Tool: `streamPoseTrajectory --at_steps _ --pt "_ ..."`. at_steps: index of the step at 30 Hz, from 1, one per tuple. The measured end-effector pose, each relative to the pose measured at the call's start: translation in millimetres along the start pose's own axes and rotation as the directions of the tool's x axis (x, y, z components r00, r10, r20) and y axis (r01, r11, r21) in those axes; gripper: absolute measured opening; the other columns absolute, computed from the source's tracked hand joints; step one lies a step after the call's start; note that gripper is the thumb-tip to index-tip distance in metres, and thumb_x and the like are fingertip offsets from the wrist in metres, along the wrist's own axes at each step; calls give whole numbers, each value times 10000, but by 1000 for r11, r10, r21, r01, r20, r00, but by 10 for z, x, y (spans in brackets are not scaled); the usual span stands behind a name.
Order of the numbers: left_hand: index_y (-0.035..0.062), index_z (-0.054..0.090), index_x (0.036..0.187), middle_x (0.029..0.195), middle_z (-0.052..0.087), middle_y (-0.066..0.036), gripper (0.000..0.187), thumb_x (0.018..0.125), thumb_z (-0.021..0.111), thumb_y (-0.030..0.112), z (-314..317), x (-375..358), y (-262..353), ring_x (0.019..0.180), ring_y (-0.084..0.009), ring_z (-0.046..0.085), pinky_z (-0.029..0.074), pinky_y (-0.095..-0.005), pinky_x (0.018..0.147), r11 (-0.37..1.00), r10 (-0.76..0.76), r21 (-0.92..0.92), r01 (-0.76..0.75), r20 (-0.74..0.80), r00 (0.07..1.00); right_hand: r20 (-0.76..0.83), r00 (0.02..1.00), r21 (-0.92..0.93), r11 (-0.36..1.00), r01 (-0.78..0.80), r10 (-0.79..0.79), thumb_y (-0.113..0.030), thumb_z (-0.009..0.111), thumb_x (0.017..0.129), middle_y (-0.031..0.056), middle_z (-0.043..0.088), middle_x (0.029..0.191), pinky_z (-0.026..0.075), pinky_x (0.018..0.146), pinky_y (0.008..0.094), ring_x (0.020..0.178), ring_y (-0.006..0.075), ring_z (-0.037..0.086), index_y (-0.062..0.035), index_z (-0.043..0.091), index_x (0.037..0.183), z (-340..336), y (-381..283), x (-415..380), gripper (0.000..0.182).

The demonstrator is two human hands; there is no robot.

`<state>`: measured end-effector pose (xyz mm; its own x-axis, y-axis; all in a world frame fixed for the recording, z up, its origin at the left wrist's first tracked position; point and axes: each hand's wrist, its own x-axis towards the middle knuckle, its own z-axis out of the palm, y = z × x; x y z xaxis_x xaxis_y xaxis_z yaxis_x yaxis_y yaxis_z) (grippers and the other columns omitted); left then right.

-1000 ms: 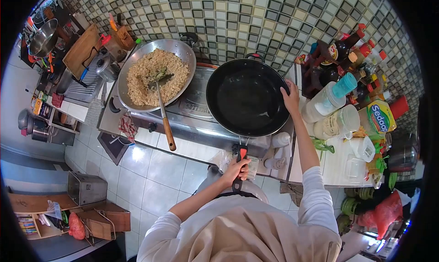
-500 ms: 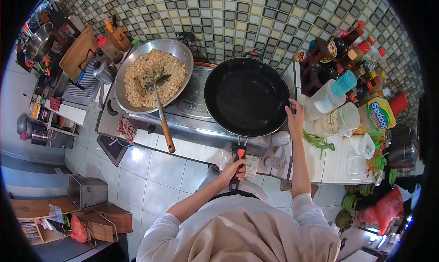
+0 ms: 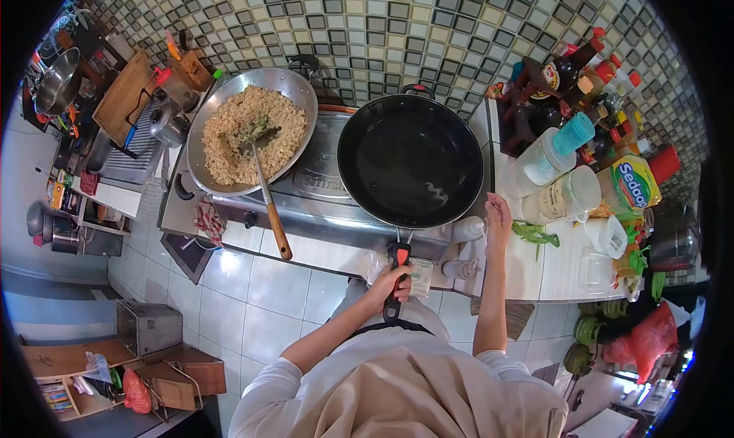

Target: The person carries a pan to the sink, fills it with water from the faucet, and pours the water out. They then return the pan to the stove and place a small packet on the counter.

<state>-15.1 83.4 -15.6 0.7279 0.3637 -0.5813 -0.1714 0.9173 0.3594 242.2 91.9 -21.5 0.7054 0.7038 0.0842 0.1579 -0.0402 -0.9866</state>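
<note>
My left hand is wrapped round the black and red handle of a large black frying pan, which rests on the right side of the stove. The pan holds no food; a pale reflection shows on its surface. Just right of the pan's rim is my right hand, apart from it, with fingers slightly curled and nothing seen in them. On the left of the stove, a wide metal wok holds rice with some green bits. A spatula with a wooden handle leans in it.
Plastic jars, sauce bottles, a yellow-green Sedaap pack and green leaves stand or lie on the right counter. A small white bottle is near the pan. A cloth hangs at the stove's left front.
My right hand has moved down, away from the pan's right rim. A pale reflection has appeared in the pan. My left hand still holds the handle.
</note>
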Motion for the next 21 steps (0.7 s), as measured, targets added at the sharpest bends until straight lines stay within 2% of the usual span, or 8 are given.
streamPoseTrajectory --at_steps 6,8,11,13,14,17,20,21 --pt "142 381 799 498 297 54 152 807 506 228 -14 -2 9 374 -52 299 262 -209 361 1000 -22 -11 22 19 1000 -7 1000 41 999 -7 7 -146 516 790 -33 519 873 333 611 173 778 44 461 -88 554 1009 -5 -17 -52 230" --pt "140 398 853 505 345 37 164 785 529 210 -53 20 -7 371 -62 314 268 -221 362 999 -10 -32 11 35 999 -11 1000 77 997 -26 27 -146 516 790 -34 516 868 331 605 172 775 45 462 -88 552 1008 -2 -24 -72 229" --pt "136 397 847 517 362 30 172 784 530 225 -70 16 7 390 -70 328 286 -232 389 999 -33 -40 36 62 998 -31 999 103 994 -22 25 -143 516 791 -32 514 859 329 598 175 765 45 461 -89 545 1016 -7 -41 -116 233" --pt "129 400 832 527 371 23 174 785 529 237 -78 4 36 409 -77 343 299 -239 409 998 -51 -26 53 82 995 -55 985 245 958 -147 165 -141 514 795 -29 510 859 322 579 166 753 42 458 -88 539 1016 6 -150 -187 229" --pt "123 402 816 536 379 16 180 785 527 249 -81 -1 52 427 -85 357 312 -247 430 998 -64 -16 66 102 993 -62 984 245 958 -150 170 -141 514 795 -29 510 859 322 579 166 753 42 458 -88 539 1016 19 -172 -215 229" --pt "111 407 784 559 406 -2 200 789 524 272 -100 -12 85 470 -102 389 338 -257 470 995 -94 -24 98 134 987 -126 979 222 966 -130 161 -145 510 803 -27 488 772 299 539 154 653 36 428 -70 531 1009 51 -176 -310 220" --pt "103 408 767 568 422 -15 222 794 520 293 -41 -74 142 502 -118 422 364 -267 497 995 -97 -24 100 107 990 -58 984 311 940 -143 169 -148 507 785 -30 436 690 287 499 161 563 35 375 -47 538 955 71 -123 -426 200" --pt "103 423 799 620 456 -19 223 795 522 303 -49 -89 157 537 -116 449 395 -271 537 997 -81 21 79 116 990 -9 970 395 892 -221 244 -146 498 789 -41 389 649 263 467 157 540 26 337 -49 534 941 102 -130 -489 184"
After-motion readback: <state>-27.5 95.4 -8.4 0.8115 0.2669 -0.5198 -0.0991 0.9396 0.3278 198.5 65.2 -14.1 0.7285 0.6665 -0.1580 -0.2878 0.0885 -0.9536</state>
